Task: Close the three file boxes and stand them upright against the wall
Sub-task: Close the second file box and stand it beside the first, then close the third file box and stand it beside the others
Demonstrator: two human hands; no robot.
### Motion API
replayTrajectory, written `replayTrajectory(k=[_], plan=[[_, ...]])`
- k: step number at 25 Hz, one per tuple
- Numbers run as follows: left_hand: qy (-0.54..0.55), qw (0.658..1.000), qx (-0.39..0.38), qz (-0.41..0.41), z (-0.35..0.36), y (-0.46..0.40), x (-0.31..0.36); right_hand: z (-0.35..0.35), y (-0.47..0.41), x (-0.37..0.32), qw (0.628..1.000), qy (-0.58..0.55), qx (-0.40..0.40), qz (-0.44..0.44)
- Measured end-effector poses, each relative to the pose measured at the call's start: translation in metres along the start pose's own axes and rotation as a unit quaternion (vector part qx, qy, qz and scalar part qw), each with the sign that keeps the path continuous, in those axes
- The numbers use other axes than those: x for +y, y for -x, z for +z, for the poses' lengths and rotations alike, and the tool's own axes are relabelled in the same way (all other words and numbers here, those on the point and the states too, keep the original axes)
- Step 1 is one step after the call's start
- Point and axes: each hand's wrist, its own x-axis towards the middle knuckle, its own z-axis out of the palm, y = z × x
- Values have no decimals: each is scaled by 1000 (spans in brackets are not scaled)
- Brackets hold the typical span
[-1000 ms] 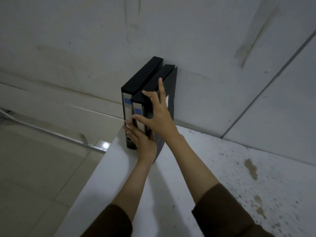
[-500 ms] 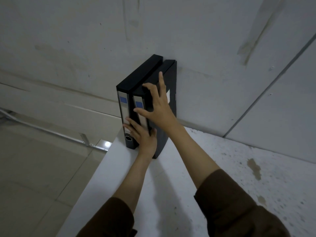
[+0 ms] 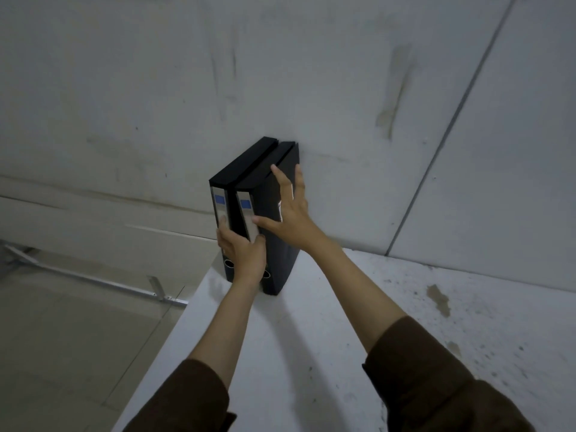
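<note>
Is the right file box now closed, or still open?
Closed, it seems: the right file box shows no gap along its top, standing upright beside the left file box.

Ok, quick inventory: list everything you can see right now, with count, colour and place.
file boxes: two visible, black with grey spine labels, left one and right one upright side by side at the table's far left corner, against the wall
table: one, white, speckled with stains on the right
wall: grey, scuffed, behind the boxes
floor rail: one, metal, lower left
left hand: on the spines
right hand: spread flat on the right box's side
</note>
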Motion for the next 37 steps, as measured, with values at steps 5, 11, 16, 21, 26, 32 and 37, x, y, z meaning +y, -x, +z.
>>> replayTrajectory(k=[5,11,16,21,26,32,37], plan=[[-4,1000,-5,29,18,61,18,-54,61,14,999,26,-21,23],[-17,998,-51,-18,56,167,4,-125,170,42,994,69,-57,68],[-35,986,-162,-19,92,264,-6,-185,263,63,988,70,-89,106],[-73,945,-320,-4,142,346,-10,-250,357,92,983,38,-54,172],[-127,886,-445,38,209,420,-29,-313,445,133,972,25,10,233],[-159,830,-528,83,322,487,-45,-403,527,204,947,32,67,313],[-172,821,-535,97,417,517,-45,-485,575,262,929,42,87,357]])
